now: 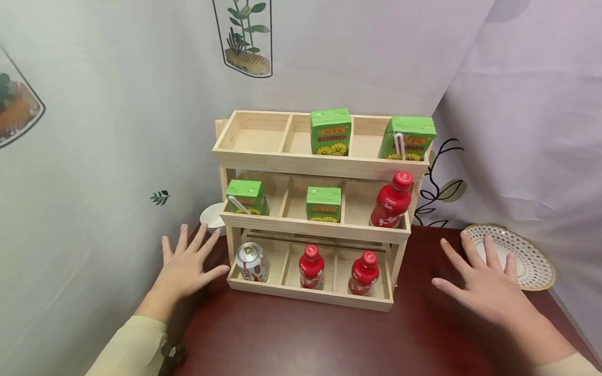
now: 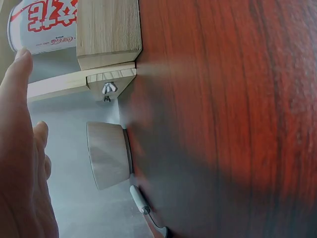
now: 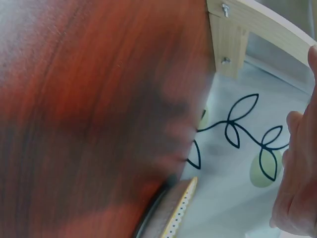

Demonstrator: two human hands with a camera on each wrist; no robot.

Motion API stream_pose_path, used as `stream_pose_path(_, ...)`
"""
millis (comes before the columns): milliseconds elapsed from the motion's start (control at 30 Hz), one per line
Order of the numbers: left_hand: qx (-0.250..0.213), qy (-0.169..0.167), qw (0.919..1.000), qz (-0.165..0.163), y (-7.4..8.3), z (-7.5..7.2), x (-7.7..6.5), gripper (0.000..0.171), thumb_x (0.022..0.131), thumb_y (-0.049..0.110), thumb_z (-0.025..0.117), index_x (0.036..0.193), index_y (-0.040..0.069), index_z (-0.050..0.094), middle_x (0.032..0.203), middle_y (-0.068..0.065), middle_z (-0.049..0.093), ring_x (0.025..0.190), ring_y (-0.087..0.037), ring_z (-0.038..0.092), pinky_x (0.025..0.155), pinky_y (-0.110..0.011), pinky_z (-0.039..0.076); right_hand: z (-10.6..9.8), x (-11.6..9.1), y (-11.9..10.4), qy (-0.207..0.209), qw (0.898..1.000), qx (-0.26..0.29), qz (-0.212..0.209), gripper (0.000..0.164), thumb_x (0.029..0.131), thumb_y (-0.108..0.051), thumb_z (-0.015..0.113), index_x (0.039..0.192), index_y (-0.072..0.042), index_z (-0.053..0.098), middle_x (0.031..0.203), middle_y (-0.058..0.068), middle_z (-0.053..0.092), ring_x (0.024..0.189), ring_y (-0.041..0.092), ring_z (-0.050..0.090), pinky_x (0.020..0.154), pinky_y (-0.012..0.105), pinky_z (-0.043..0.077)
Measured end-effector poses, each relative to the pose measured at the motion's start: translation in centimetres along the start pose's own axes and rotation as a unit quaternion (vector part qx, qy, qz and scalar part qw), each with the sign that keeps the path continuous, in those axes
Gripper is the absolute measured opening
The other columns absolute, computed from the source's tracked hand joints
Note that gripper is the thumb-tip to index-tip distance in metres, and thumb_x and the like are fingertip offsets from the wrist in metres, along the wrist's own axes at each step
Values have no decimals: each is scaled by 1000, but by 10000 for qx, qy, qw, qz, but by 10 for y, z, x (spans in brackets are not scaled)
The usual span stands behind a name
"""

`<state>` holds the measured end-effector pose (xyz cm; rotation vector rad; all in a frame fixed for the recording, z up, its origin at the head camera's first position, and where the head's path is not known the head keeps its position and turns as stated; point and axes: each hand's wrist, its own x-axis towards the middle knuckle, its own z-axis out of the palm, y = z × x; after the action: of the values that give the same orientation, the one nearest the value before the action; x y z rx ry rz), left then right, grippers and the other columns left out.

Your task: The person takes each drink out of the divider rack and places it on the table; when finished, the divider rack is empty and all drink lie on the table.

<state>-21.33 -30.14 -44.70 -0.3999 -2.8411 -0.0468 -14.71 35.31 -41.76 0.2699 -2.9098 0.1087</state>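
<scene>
My left hand [image 1: 186, 262] is held with spread fingers to the left of a three-tier wooden rack [image 1: 310, 300], holding nothing. On the other side, my right hand [image 1: 486, 284] hovers with fingers apart, overlapping a dotted dish [image 1: 541, 266] in the head view. Green drink cartons stand on the top and middle tiers, among them one at top centre [image 1: 331, 130] and one at middle left [image 1: 248, 196]. A red bottle [image 1: 391, 201] leans in the middle tier's right compartment. The bottom tier holds a silver can [image 1: 252, 261] and two red bottles, one in the centre [image 1: 311, 269].
A white bowl [image 2: 106, 154] stands behind the rack's left side, near a white-handled utensil [image 2: 140, 199]. The dish [image 3: 179, 210] tilts against the cloth wall at right. Dark red tabletop [image 1: 282, 339] lies before the rack; printed cloth [image 1: 117, 104] encloses the table.
</scene>
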Motion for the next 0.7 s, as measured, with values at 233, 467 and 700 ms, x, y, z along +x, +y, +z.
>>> stream_pose_path(233, -221, 97, 9997, 55, 3, 3, 0, 92, 81, 74, 53, 154, 26, 25, 159, -13, 18, 143, -39, -15, 99, -73, -13, 15, -1, -7, 47, 9999, 97, -63, 87, 84, -70, 54, 155, -35, 17, 162, 10, -2, 140, 33, -26, 94, 64, -28)
stream_pose_path(467, -1117, 208, 9933, 186, 7, 11, 4, 96, 82, 63, 63, 156, 21, 19, 158, -16, 18, 144, -41, 0, 104, -71, 7, 36, -6, -20, 529, 9972, 506, -129, 80, 86, -63, 59, 151, -23, 35, 157, 22, 18, 143, 42, -4, 107, 64, -9)
stream_pose_path(700, -2164, 14, 9761, 212, 19, 18, 3, 109, 80, 55, 72, 156, 9, 9, 157, -22, 16, 140, -46, 16, 106, -65, 18, 41, -9, -40, 1550, 9750, 1586, -165, 52, 86, -40, 70, 126, -8, 61, 143, 23, 44, 133, 44, 33, 114, 45, 17)
